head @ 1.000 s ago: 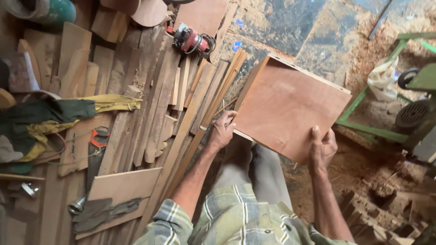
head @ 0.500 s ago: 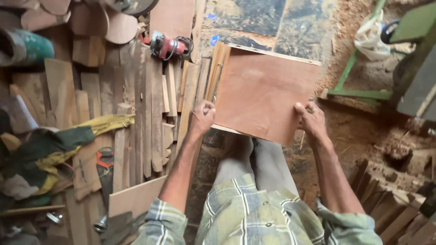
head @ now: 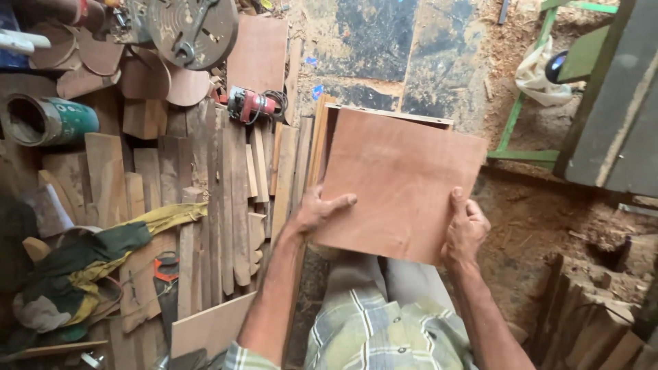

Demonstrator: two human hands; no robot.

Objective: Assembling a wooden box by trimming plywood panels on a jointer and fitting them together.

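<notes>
The person is gripping a reddish plywood panel (head: 401, 181) with both hands; the left hand (head: 317, 211) is clamping the panel's near-left edge, thumb lying across the top face, fingers hidden beneath; the right hand (head: 466, 229) is wrapping the near-right corner, thumb on top, fingers curled under the edge. Against the earlier pictures the panel is now sitting squarer and flatter over the open wooden box frame (head: 384, 115); a second ago it was tilted with the frame's side showing, half a second ago it was levelling out; now only the far rim and left side of the frame are peeking out, so the sheet is apparently being lined up as a face on the frame, above the person's knees.

Packaging and labels: a green cylindrical can (head: 49, 121) is lying on its side at far left, mouth open toward the camera, its lettering too small to tell; a whitish plastic bag (head: 543, 77) is slumping by the green metal stand (head: 528, 123) at upper right; a red power tool (head: 250, 106) is resting among wood offcuts (head: 205, 199); no signs showing.
</notes>
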